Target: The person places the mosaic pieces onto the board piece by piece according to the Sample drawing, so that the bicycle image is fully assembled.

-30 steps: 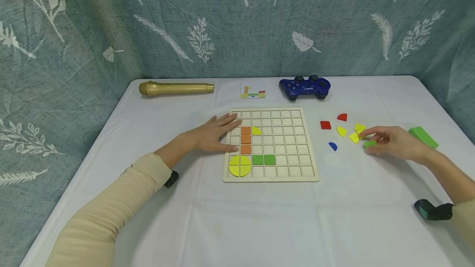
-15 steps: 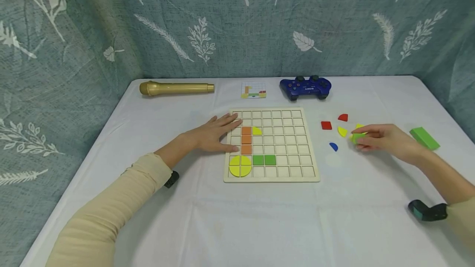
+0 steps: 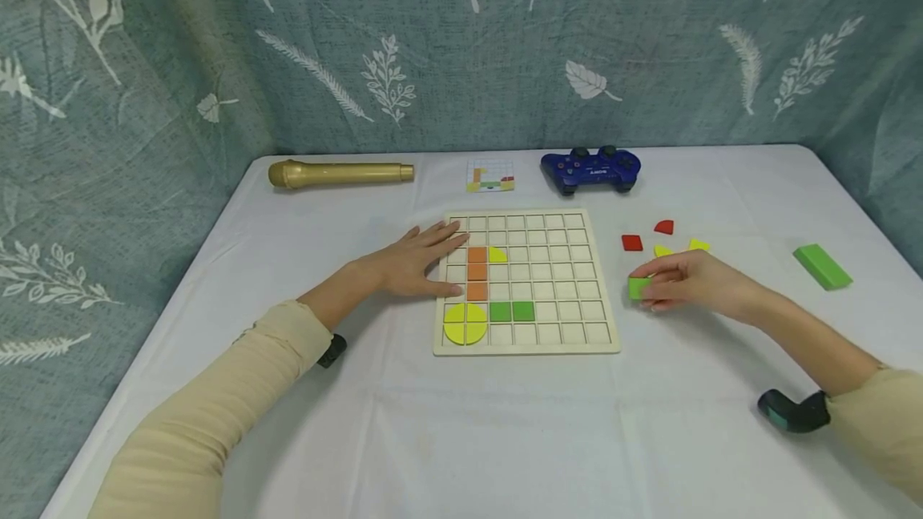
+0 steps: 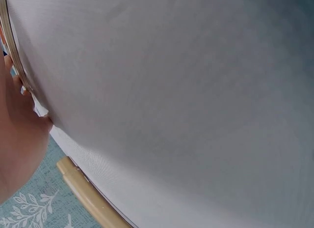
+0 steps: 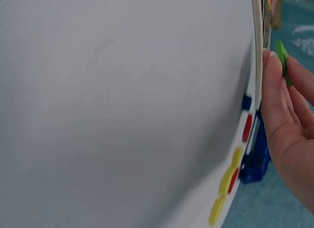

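Three orange squares [image 3: 477, 271] line a gridded board [image 3: 565, 291] as a person's left hand [image 3: 418, 263], fingers spread, rests across its left edge; the right hand [image 3: 685, 280] pinches a green tile [image 3: 638, 288] just beyond its right side, near a red parallelogram [image 3: 632, 243].

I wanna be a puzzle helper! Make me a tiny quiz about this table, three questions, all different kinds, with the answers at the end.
1. True or false: the right hand holds a green piece.
2. How many orange squares show on the board?
3. Fill the gap: the picture card lies between the gold microphone and the blue ____.

Key: 1. True. 2. Three. 3. Game controller.
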Action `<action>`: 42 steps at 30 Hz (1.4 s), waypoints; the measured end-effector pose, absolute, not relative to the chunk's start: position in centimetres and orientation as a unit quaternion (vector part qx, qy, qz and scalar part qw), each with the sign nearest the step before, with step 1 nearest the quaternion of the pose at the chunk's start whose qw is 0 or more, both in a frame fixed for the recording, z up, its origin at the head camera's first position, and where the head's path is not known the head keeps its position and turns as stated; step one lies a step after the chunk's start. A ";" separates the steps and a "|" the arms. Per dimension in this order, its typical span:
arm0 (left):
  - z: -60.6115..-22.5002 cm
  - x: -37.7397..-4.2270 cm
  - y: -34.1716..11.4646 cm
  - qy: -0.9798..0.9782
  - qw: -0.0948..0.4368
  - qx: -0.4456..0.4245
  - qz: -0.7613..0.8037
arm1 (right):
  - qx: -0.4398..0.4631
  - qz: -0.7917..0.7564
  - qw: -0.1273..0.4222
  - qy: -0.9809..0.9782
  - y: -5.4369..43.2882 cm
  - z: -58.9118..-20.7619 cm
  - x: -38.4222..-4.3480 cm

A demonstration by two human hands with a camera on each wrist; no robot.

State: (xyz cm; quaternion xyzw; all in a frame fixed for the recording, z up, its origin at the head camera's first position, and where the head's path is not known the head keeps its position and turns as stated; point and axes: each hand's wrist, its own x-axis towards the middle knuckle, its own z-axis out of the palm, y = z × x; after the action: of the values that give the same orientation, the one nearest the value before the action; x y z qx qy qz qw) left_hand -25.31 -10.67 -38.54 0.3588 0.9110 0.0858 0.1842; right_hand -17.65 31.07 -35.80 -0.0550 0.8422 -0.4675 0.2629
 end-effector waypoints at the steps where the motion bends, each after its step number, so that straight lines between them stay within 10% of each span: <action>1: -38.6 -25.3 -10.7 0.911 0.184 0.358 0.085 | -0.061 -0.469 0.267 0.840 30.6 -35.8 -17.6; 42: -38.5 -25.3 -10.7 0.912 0.182 0.356 0.090 | -0.070 -0.431 0.291 0.851 20.3 -36.2 -18.1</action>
State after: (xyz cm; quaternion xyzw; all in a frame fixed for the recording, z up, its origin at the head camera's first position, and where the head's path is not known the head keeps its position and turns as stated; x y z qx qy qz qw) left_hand -25.25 -10.69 -38.54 0.3562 0.9120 0.0902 0.1823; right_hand -18.15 20.30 -36.17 -0.0704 0.8514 -0.4307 0.2911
